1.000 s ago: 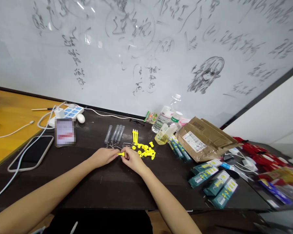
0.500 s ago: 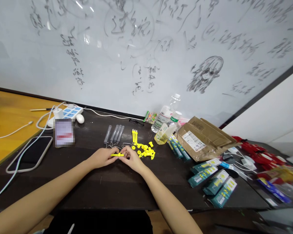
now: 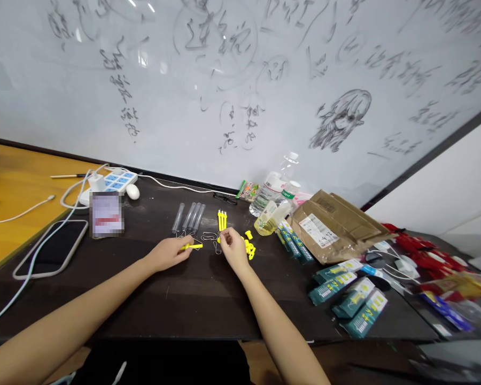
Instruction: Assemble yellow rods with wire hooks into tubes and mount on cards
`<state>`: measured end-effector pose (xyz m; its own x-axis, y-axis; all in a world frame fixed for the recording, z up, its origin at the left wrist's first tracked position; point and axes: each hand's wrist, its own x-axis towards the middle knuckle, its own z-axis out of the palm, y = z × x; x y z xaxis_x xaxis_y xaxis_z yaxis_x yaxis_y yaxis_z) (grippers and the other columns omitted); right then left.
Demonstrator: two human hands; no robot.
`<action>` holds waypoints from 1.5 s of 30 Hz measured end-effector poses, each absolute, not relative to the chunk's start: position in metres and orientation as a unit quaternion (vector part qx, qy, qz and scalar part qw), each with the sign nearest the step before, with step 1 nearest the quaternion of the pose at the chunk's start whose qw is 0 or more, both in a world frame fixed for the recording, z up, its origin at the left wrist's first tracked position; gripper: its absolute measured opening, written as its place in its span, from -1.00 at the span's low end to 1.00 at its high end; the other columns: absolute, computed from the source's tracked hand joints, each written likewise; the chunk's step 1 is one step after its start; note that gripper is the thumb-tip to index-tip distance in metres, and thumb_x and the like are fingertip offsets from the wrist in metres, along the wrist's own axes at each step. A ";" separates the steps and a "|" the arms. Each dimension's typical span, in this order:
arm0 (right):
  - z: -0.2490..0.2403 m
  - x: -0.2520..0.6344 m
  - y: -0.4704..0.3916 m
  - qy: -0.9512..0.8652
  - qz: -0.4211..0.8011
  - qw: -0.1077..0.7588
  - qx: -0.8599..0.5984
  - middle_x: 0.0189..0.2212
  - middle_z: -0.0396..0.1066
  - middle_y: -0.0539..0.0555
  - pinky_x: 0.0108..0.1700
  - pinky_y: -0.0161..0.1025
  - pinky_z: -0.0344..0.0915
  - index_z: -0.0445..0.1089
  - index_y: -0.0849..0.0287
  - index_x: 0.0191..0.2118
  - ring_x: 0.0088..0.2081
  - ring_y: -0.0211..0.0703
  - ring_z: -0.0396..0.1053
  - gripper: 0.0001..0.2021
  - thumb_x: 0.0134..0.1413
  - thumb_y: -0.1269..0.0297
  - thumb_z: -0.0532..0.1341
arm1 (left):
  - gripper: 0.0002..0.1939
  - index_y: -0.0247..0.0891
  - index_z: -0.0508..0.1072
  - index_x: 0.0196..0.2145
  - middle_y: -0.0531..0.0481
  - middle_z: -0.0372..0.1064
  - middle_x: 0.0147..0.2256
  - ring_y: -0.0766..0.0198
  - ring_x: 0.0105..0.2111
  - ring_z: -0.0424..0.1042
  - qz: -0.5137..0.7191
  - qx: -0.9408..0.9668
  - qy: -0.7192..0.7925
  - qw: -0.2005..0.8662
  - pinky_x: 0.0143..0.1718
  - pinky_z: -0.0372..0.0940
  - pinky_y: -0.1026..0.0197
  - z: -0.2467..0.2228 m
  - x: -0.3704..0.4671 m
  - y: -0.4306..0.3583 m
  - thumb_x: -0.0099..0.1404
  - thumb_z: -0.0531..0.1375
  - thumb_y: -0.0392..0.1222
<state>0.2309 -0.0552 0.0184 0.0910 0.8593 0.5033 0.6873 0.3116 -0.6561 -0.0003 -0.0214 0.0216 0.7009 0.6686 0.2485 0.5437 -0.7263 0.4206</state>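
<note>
Pinched in my left hand (image 3: 166,255) is a thin yellow plastic rod (image 3: 196,246), pointing right over the dark desk. My right hand (image 3: 234,251) is apart from it, at the loose small yellow plastic parts (image 3: 250,249), and partly covers them. Its fingertips are closed together; what they hold, if anything, is hidden. Just beyond the right hand lie several yellow rods (image 3: 222,218) side by side. Clear plastic tubes (image 3: 190,216) lie beyond my left hand. Bent metal wire pieces (image 3: 209,236) rest between the hands.
Green packets (image 3: 331,289), a brown parcel (image 3: 324,224) and bottles (image 3: 266,192) stand or lie to the right. On the left are a phone (image 3: 52,248), a power strip (image 3: 118,182), cables and a white egg-shaped object (image 3: 132,192). A whiteboard (image 3: 164,123) rises behind the desk.
My right hand has left the yellow rod and moved right to the loose yellow parts. The left hand still holds the rod, having shifted slightly left and up.
</note>
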 end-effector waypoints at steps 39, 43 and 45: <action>0.039 0.193 -0.022 -0.814 -0.104 0.019 -0.571 -0.31 0.44 0.19 -0.16 -0.12 0.14 0.45 0.18 -0.33 -0.17 0.01 0.30 -0.86 0.07 0.41 0.13 | -0.63 -0.18 0.40 -0.14 -0.01 0.44 -0.22 0.21 -0.23 0.42 0.255 0.901 0.319 0.151 -0.21 0.24 0.25 0.014 -0.001 -0.013 0.38 -0.12 0.00; 0.049 0.181 -0.010 -0.815 -0.080 -0.029 -0.573 -0.33 0.48 0.25 -0.23 -0.18 0.19 0.46 0.24 -0.35 -0.25 0.01 0.40 -0.86 -0.05 0.48 0.17 | -0.65 -0.17 0.36 -0.07 -0.03 0.43 -0.12 0.19 -0.17 0.42 0.273 0.895 0.315 0.159 -0.17 0.24 0.24 0.014 -0.002 -0.014 0.38 -0.12 -0.04; 0.050 0.180 -0.008 -0.814 -0.075 -0.033 -0.576 -0.34 0.49 0.25 -0.28 -0.20 0.21 0.46 0.24 -0.35 -0.29 0.00 0.42 -0.86 -0.07 0.46 0.18 | -0.65 -0.16 0.32 -0.01 -0.03 0.40 -0.07 0.19 -0.14 0.42 0.276 0.895 0.309 0.167 -0.15 0.24 0.24 0.015 -0.002 -0.014 0.38 -0.12 -0.07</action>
<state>0.1801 -0.0079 0.0501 -0.3350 0.9417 0.0328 0.9316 0.3258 0.1610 -0.0019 -0.0145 0.0149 0.6569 0.6452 0.3901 0.4617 -0.7533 0.4684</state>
